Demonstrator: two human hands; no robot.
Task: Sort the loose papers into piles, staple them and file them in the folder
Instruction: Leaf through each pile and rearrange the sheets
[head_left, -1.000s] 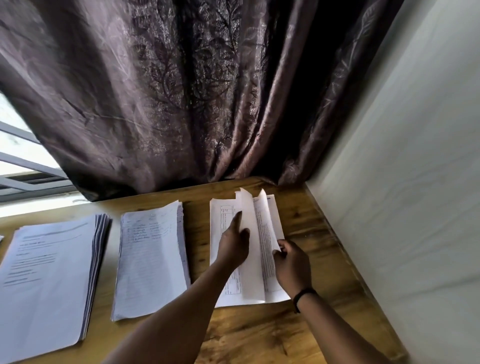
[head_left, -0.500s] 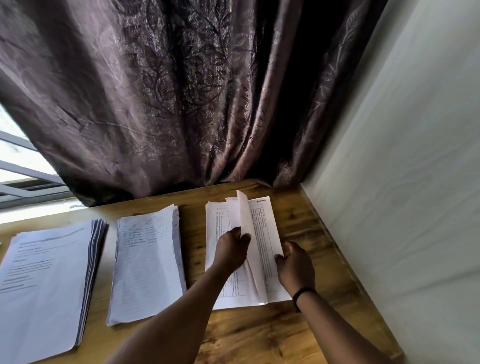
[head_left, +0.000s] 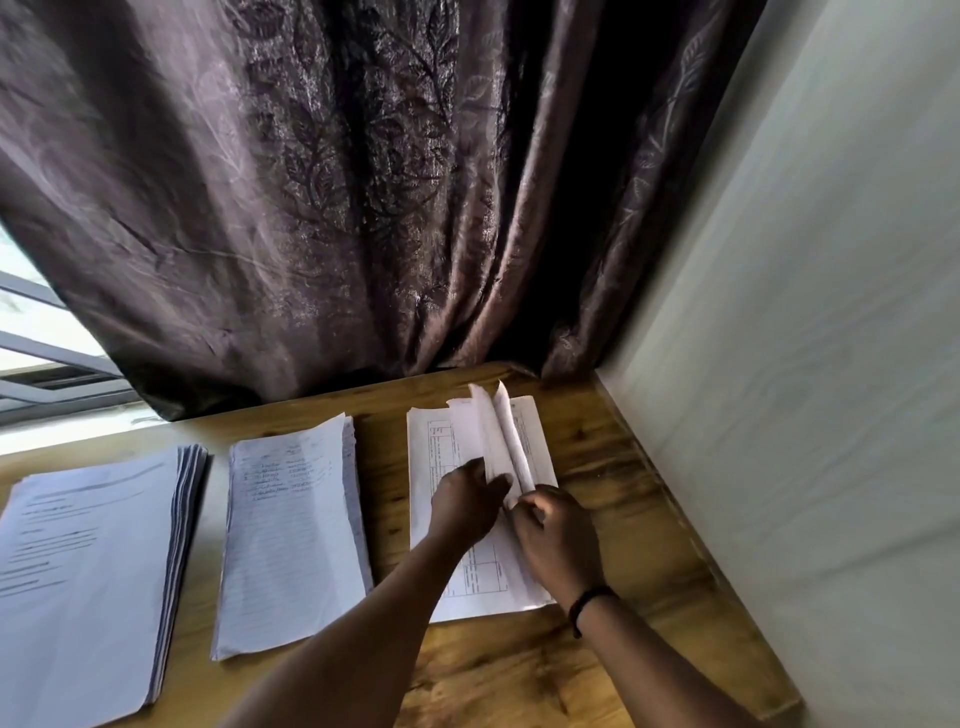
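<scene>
- The left hand (head_left: 465, 506) reaches in from the near edge of the table, forearm stretched diagonally, and rests on the right-hand pile of papers (head_left: 441, 467); its thumb and fingers are curled around the raised sheets (head_left: 498, 441) that stand up from the middle of that pile.
- The right hand (head_left: 558, 540) comes in beside it, wrist bent, with a dark band (head_left: 589, 605) around the wrist; its fingertips are drawn together and pinch the lower edge of the same lifted sheets, just touching the left hand's fingers.
- The lifted sheets curve upright, their far ends fanned slightly apart towards the back edge.
- That right-hand pile lies near the table's back right corner, close to the wall; its exposed page bears a printed table.
- A middle pile of papers (head_left: 291, 540), with lined handwriting on top, lies flat at the centre of the table, apart from the right-hand pile.
- A thicker left pile of papers (head_left: 78, 582) sits at the left edge, its layered sheet edges showing along its right side.
- The wooden table (head_left: 623, 519) has a warm brown grain.
- A dark patterned curtain (head_left: 363, 182) hangs behind the back edge, its hem meeting the tabletop.
- A pale wall (head_left: 831, 364) runs along the right edge.
- A strip of bright window with a frame (head_left: 41, 374) shows at the far left, beneath the curtain.
</scene>
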